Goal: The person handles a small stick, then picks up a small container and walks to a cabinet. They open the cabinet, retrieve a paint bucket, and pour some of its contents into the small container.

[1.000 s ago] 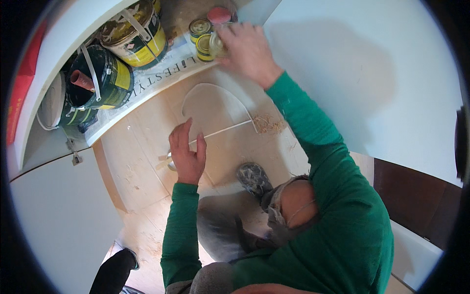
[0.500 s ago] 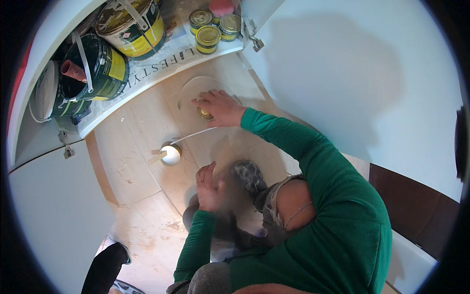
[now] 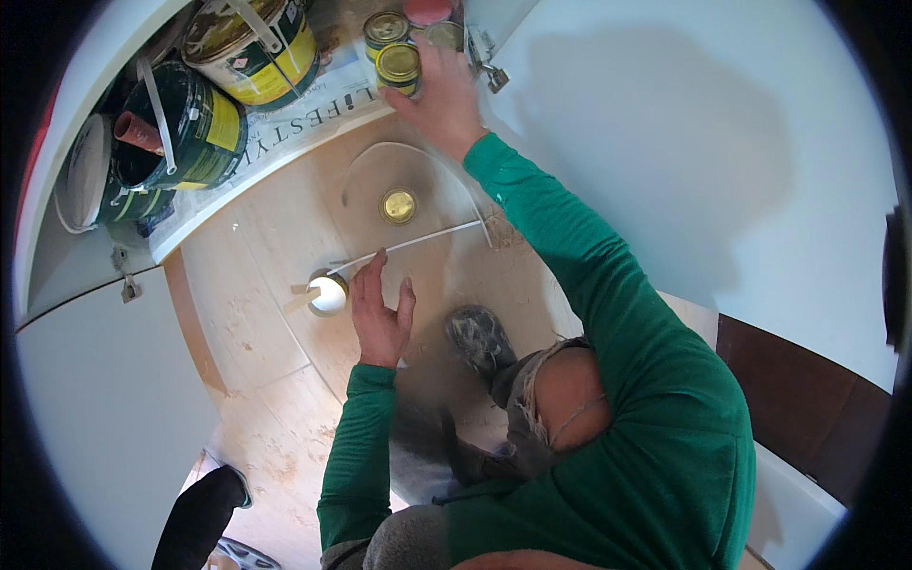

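My right hand (image 3: 445,100) reaches to the cupboard shelf, its thumb and fingers apart beside the front small paint tin (image 3: 397,65). Whether it touches the tin, I cannot tell. Behind that one stand a tin with a dull lid (image 3: 387,28), a pink-topped one (image 3: 427,10) and another tin (image 3: 445,36) partly behind my fingers. Over the floor, my left hand (image 3: 380,318) holds nothing, fingers spread, close to an open tin of white paint (image 3: 329,296). A flat wooden stick (image 3: 300,298) lies at that tin's left. A gold round lid or tin (image 3: 398,205) rests on the floor below the shelf.
Large paint buckets (image 3: 204,128) with wire handles fill the shelf's left. White cupboard doors (image 3: 665,142) stand open on both sides. A thin white strip (image 3: 408,244) crosses the floorboards. At lower left is a dark-clothed leg (image 3: 201,513); my shoe (image 3: 478,340) is near the middle.
My right hand has moved up from the gold round thing on the floor to the small tins on the shelf. My left hand has shifted up and left toward the white paint.
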The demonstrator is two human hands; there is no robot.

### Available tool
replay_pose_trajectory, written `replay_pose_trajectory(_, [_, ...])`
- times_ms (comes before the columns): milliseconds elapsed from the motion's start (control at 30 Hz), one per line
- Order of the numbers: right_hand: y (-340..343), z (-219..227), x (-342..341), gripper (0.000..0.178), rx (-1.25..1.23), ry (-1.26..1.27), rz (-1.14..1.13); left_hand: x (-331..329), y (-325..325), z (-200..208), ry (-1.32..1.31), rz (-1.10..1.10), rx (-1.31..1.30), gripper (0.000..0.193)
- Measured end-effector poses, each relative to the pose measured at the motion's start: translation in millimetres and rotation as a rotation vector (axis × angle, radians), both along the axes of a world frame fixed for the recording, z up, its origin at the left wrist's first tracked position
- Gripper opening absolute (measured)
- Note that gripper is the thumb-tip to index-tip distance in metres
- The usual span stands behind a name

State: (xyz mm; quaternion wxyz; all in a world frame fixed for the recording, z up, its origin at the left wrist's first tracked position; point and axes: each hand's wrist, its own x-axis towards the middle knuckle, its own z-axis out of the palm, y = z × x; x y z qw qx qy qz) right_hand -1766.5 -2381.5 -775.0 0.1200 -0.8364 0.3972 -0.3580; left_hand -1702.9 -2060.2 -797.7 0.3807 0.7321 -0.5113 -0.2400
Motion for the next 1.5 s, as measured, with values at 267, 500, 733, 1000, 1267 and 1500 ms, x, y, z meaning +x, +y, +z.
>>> replay_pose_trajectory(267, [-11.1, -12.9, 8.9, 0.087, -0.145, 0.196, -0.020, 2.4, -16.0, -21.5, 0.069, 0.080, 0.114, 0.075])
replay_pose_trajectory(500, [-10.0, 8.4, 11.3, 0.061, -0.291, 0.058, -0.006, 11.0, -63.3, -63.2, -0.023, 0.074, 0.066, 0.091])
replay_pose_trajectory(733, [26.2, 0.6, -17.8, 0.092, 0.257, -0.074, 0.138, 32.8, -105.6, -99.2, 0.312, 0.039, 0.141, 0.078])
replay_pose_trajectory(1000, [43.8, -29.0, -44.5, 0.089, 0.369, -0.007, 0.208, 81.4, -82.5, -56.1, 0.835, 0.179, 0.043, 0.058])
replay_pose_trajectory(1267, [78.5, -69.6, -36.2, 0.087, 0.480, 0.127, 0.351, 112.5, -60.3, -29.4, 1.032, 0.264, 0.030, 0.051])
replay_pose_trajectory(1500, [100.7, -108.0, -49.6, 0.086, 0.414, 0.233, 0.457, 132.9, -38.2, -4.4, 1.001, 0.067, -0.038, 0.068])
